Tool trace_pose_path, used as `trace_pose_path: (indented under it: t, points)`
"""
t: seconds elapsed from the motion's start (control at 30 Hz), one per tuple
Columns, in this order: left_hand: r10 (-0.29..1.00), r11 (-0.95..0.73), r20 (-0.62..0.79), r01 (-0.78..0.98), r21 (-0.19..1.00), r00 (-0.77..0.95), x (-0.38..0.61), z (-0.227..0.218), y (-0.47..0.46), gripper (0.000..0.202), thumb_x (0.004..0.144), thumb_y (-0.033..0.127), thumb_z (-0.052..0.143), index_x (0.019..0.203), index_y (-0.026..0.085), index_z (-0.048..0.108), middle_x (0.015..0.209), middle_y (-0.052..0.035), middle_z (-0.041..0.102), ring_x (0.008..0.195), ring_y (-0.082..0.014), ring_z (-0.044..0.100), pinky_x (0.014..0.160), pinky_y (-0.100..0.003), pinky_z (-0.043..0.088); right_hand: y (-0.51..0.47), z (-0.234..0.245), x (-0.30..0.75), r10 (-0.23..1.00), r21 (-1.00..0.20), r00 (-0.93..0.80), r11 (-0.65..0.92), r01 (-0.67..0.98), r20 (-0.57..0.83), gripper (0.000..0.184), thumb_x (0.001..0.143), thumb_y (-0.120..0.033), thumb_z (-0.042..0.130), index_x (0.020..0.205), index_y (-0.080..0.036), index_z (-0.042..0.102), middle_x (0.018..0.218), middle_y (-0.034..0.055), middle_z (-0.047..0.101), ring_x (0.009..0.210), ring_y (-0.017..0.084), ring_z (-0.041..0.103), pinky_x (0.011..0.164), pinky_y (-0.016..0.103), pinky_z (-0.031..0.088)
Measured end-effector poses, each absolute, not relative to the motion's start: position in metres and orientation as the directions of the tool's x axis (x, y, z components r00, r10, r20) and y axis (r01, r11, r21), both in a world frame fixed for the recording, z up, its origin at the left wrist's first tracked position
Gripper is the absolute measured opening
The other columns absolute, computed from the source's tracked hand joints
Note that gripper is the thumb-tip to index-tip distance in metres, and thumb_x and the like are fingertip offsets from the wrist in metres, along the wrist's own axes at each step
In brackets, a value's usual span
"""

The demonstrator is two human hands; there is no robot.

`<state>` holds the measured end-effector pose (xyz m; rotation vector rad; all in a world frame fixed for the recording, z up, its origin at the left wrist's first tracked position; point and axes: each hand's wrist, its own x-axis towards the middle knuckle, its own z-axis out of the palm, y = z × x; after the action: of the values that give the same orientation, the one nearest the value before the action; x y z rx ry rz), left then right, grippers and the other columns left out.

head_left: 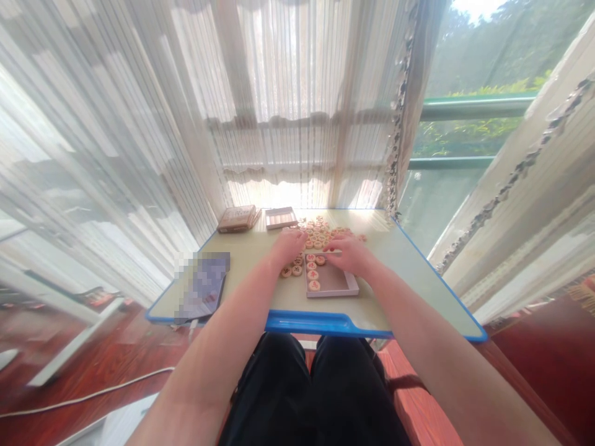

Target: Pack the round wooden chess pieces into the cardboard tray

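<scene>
Just beyond the shallow, open, pale-walled box spreads a pile of round, pale wooden discs, partly hidden by both hands. The left hand bends its fingers over discs near the box's far left corner; whether they grip one cannot be told. The right hand hides the far right corner, fingers curled, their hold equally unclear. Red-marked discs line the box's left wall. Left of the box, past more discs and the bare left forearm, a dark, flat device is obscured by pixelation. Beyond the box, leftward, lie a brown, boxy carton and a second shallow, pale-rimmed box, its inside indistinct.
</scene>
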<state>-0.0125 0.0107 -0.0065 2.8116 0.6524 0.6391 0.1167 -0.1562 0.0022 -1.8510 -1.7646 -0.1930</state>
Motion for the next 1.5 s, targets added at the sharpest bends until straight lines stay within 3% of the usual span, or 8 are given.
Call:
trace_pose_path:
  t: [0.17,0.57,0.77,0.93,1.07,1.17,1.33,1.5]
  points:
    - [0.444,-0.894,0.367,0.375,0.246,0.817,-0.013,-0.006,0.009,0.045,0.093,0.038,0.028,0.071,0.016,0.061,0.084,-0.0101,0.065,0.091,-0.0220,0.055,0.085,-0.034,0.040,-0.158,0.002,0.113,0.932,-0.302,0.073,0.041,0.952,0.355,0.016,0.076,-0.030,0.061,0.084,-0.026,0.074,0.085,0.0025,0.066,0.090,0.019,0.055,0.082,0.031,0.042]
    - [0.452,-0.890,0.359,0.384,0.246,0.817,-0.014,-0.003,0.009,0.043,0.091,0.039,0.032,0.075,0.016,0.065,0.084,-0.0098,0.064,0.089,-0.0214,0.057,0.086,-0.034,0.042,-0.154,-0.001,0.113,0.911,-0.325,0.107,0.031,0.945,0.399,0.018,0.076,-0.037,0.061,0.080,-0.022,0.071,0.077,0.0019,0.066,0.082,0.018,0.056,0.077,0.030,0.041]
    - [0.432,-0.897,0.426,0.326,0.300,0.795,-0.014,-0.007,0.012,0.037,0.091,0.030,0.033,0.080,0.016,0.066,0.091,-0.0090,0.065,0.097,-0.0205,0.056,0.091,-0.033,0.042,-0.153,-0.001,0.128,0.785,-0.364,0.327,-0.140,0.921,0.526,0.020,0.079,-0.023,0.052,0.085,-0.019,0.070,0.085,0.0054,0.067,0.088,0.020,0.055,0.082,0.032,0.042]
    - [0.436,-0.898,0.533,0.317,0.305,0.725,-0.014,-0.007,0.015,0.033,0.090,0.023,0.035,0.094,0.016,0.067,0.113,-0.0090,0.063,0.112,-0.0201,0.050,0.107,-0.037,0.030,-0.151,-0.005,0.145,0.700,-0.430,0.498,-0.293,0.854,0.512,0.027,0.077,-0.022,0.049,0.092,-0.017,0.071,0.086,0.0068,0.066,0.087,0.020,0.055,0.085,0.032,0.042]
    - [0.443,-0.894,0.493,0.330,0.302,0.749,-0.015,-0.006,0.013,0.032,0.090,0.025,0.036,0.095,0.016,0.067,0.110,-0.0088,0.064,0.113,-0.0205,0.050,0.105,-0.036,0.034,-0.148,-0.009,0.151,0.709,-0.408,0.506,-0.327,0.853,0.491,0.028,0.079,-0.026,0.049,0.092,-0.019,0.072,0.092,0.0072,0.066,0.093,0.021,0.055,0.088,0.033,0.042]
    - [0.455,-0.888,0.434,0.362,0.283,0.777,-0.015,-0.007,0.012,0.035,0.091,0.028,0.035,0.102,0.016,0.065,0.119,-0.0101,0.061,0.120,-0.0217,0.046,0.109,-0.039,0.027,-0.145,-0.014,0.153,0.737,-0.382,0.503,-0.349,0.856,0.451,0.032,0.082,-0.033,0.048,0.099,-0.021,0.072,0.106,0.0066,0.067,0.104,0.023,0.052,0.094,0.036,0.038]
    - [0.422,-0.897,0.164,0.385,0.216,0.891,-0.014,-0.007,0.011,0.043,0.094,0.036,0.024,0.118,0.020,0.057,0.135,-0.0078,0.050,0.131,-0.0223,0.036,0.111,-0.042,0.021,-0.142,-0.015,0.154,0.848,-0.335,0.430,-0.325,0.884,0.309,0.042,0.091,-0.046,0.034,0.106,-0.028,0.070,0.121,0.0007,0.063,0.118,0.023,0.047,0.103,0.038,0.031]
    - [0.380,-0.920,0.169,0.354,0.167,0.909,-0.014,-0.006,0.011,0.048,0.095,0.036,0.016,0.113,0.020,0.058,0.129,-0.0068,0.054,0.124,-0.0196,0.043,0.108,-0.037,0.027,-0.143,-0.011,0.151,0.849,-0.279,0.450,-0.376,0.883,0.279,0.046,0.092,-0.045,0.029,0.104,-0.028,0.070,0.121,0.0000,0.063,0.119,0.022,0.048,0.102,0.037,0.033]
